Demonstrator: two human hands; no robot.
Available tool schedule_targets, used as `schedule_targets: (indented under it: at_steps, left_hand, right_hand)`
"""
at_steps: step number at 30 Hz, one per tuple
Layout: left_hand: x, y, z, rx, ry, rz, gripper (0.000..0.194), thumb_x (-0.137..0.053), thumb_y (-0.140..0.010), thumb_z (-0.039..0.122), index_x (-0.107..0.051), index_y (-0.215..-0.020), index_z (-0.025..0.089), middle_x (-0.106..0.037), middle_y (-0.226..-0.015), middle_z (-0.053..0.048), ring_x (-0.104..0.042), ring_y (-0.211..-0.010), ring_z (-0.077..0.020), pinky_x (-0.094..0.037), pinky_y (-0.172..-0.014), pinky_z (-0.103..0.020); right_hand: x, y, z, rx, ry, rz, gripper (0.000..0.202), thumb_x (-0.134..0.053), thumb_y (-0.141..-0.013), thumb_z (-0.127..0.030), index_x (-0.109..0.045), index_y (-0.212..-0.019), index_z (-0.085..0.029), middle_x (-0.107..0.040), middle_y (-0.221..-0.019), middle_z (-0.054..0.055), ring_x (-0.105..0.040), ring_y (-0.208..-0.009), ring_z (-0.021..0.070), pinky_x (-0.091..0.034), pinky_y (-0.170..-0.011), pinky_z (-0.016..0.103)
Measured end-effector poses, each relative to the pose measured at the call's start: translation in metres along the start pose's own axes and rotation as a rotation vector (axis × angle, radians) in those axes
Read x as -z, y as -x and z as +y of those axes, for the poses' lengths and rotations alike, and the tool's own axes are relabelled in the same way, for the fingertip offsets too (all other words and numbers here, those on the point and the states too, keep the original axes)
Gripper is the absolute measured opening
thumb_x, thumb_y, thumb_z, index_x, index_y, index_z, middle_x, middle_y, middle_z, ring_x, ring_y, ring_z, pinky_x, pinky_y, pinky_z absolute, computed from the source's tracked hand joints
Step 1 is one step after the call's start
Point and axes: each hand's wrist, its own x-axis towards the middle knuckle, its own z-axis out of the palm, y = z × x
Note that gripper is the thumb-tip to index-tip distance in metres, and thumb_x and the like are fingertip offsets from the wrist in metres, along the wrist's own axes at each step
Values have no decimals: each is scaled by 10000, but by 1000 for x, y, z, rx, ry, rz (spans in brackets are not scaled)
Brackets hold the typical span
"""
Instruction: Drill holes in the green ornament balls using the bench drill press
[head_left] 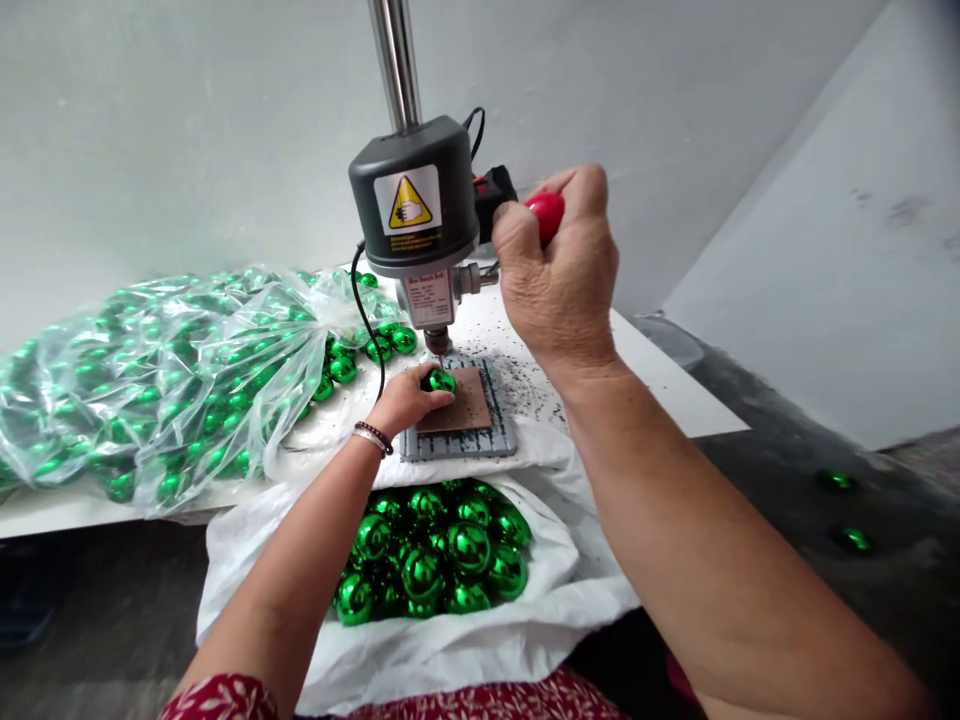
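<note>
- Red patterned clothing point(480, 703) shows at the bottom edge, with a white cloth point(262, 590) just beyond it, cradling a heap of shiny green balls point(424, 573).
- Past the heap, the left hand point(401, 402) pinches one green ball point(442, 381) between thumb and fingers, resting it on a brown board point(472, 400) over the slotted grey base point(504, 442) of a bench drill point(414, 200).
- The right hand point(564, 290) is closed around a red knob point(546, 215) at the drill's side.
- The drill's chuck point(437, 340) is directly above the held ball, and the thin bit point(442, 361) reaches down close to it; whether the tip touches or has gone in cannot be told.
- Dark flecks point(532, 385) litter the base and white table point(660, 390), which suggests that some drilling is already done.
- A clear plastic bag point(187, 390) full of green balls lies to the left, with loose balls point(343, 369) beside its gathered neck; two more balls point(855, 540) are on the floor point(780, 520) to the right.
- No hole can be made out in any ball, so which group is finished and which is left cannot be told; the held one looks midway through its turn.
</note>
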Motion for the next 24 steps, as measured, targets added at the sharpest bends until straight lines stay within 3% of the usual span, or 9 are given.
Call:
schedule_targets:
  at_steps: [5, 9, 16, 24]
  left_hand:
    - [-5, -5, -2, 19, 73, -35, 656, -782, -635, 304, -631, -1254, 146, -708, -1022, -55, -627, -942, -211, -474, -905, -328]
    - [-9, -9, -8, 33, 123, -29, 749, -803, -614, 320, -593, -1310, 143, -705, -1050, -62, -627, -965, -213, -471, -928, -334]
    - [0, -10, -11, 21, 210, -90, 564, -780, -622, 344, -688, -1154, 181, -706, -917, -4, -614, -887, -183, -480, -868, -308]
    - [0, -24, -19, 55, 298, -193, 414, -748, -681, 331, -700, -1061, 172, -631, -748, 2, -480, -584, -83, -405, -594, -232]
  right_hand:
    - [-1, 2, 3, 25, -5, 15, 229, -429, -909, -434, -393, -885, -209, -444, -799, -22, -541, -761, 60, -478, -754, 251]
    - [2, 2, -8, -74, 1, 6, 186, -516, -871, -307, -368, -843, -197, -409, -760, -41, -427, -650, 27, -428, -714, 206]
    - [5, 0, -21, -148, 22, -20, 268, -545, -861, -208, -287, -786, -214, -396, -747, -48, -340, -659, 48, -350, -702, 195]
    - [5, -4, -25, -168, 107, -116, 305, -475, -905, -209, -191, -797, -237, -427, -861, -28, -336, -731, 58, -331, -793, 178]
